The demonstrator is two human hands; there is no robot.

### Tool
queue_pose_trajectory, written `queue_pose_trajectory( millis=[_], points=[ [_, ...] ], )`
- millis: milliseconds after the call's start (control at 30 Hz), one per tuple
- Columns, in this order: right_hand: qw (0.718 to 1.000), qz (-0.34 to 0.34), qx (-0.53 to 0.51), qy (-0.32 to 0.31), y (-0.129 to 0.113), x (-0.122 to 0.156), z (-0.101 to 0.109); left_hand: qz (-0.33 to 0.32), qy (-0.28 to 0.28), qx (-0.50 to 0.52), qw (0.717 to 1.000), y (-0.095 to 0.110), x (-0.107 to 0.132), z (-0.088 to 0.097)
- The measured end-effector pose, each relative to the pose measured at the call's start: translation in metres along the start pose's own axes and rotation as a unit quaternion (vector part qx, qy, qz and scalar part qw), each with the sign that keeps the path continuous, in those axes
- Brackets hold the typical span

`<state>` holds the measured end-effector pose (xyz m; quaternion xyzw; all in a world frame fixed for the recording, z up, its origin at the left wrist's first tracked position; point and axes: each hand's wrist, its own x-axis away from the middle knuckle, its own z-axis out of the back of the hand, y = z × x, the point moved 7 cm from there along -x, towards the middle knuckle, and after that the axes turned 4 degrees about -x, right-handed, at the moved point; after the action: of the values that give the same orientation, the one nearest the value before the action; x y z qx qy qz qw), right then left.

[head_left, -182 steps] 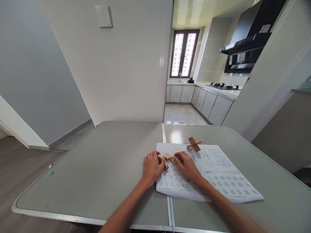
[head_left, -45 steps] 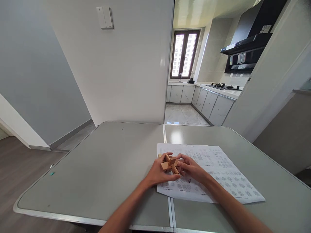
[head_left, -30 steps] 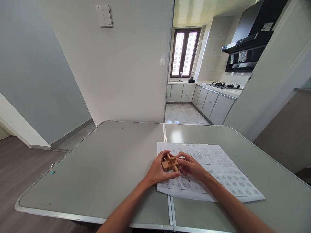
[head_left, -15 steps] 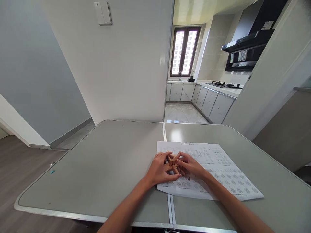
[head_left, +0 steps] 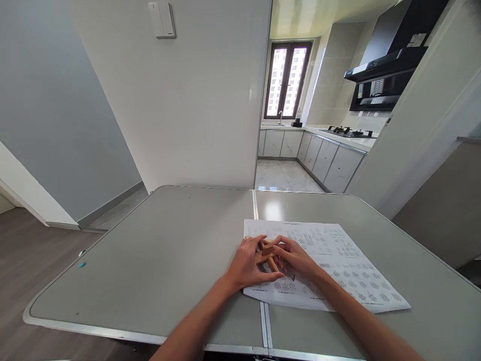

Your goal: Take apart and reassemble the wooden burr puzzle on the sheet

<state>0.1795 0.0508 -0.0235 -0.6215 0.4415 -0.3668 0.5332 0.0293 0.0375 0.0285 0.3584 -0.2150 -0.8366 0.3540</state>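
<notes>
My left hand [head_left: 244, 263] curves round the left side of a wooden interlocking puzzle [head_left: 272, 263], fingers at its far side and thumb at its near side. From the right, my right hand [head_left: 295, 256] pinches a short wooden block [head_left: 267, 249] at the top of the puzzle between thumb and index finger. The notched sticks cross each other, and my fingers hide part of them. Under both hands lies a white sheet [head_left: 361, 273] printed with rows of small puzzle drawings.
The grey folding table [head_left: 150, 260] has a metal seam [head_left: 265, 326] down its middle. A small teal bit [head_left: 82, 264] lies near its left edge. Beyond stand a white wall [head_left: 195, 110] and a kitchen with a stove [head_left: 347, 132].
The block in my right fingers has tilted and shows more of its side above the puzzle. Both hands stay almost in place.
</notes>
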Motion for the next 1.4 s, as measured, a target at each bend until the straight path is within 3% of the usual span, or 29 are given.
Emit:
queue_pose_trajectory(
  millis=[233,467,600,733,833,967,1200,1400],
  points=[
    [1.000,-0.006,-0.014,0.016,-0.004,0.001,0.006,0.010,-0.002,-0.001,1.000,0.002,0.000,0.000],
    [0.998,0.030,-0.047,0.027,-0.015,0.004,0.009,0.021,0.010,-0.007,1.000,-0.001,0.001,-0.001],
    [0.986,0.086,-0.082,0.119,-0.023,0.003,0.030,0.019,0.027,0.000,0.999,0.000,0.001,0.001],
    [0.963,0.127,0.075,0.225,-0.028,0.006,0.047,0.059,0.048,0.028,0.997,-0.006,0.000,0.004],
    [0.928,0.131,0.234,0.260,-0.026,0.007,0.047,0.091,0.064,0.065,0.992,-0.011,-0.001,0.007],
    [0.901,0.145,0.329,0.243,-0.015,0.003,0.042,0.110,0.075,0.118,0.984,-0.013,-0.003,0.009],
    [0.880,0.168,0.393,0.208,-0.002,-0.003,0.043,0.151,0.095,0.210,0.961,-0.026,-0.004,0.007],
    [0.865,0.176,0.424,0.202,-0.002,-0.002,0.038,0.207,0.095,0.395,0.890,-0.040,-0.008,0.001]
  ],
)
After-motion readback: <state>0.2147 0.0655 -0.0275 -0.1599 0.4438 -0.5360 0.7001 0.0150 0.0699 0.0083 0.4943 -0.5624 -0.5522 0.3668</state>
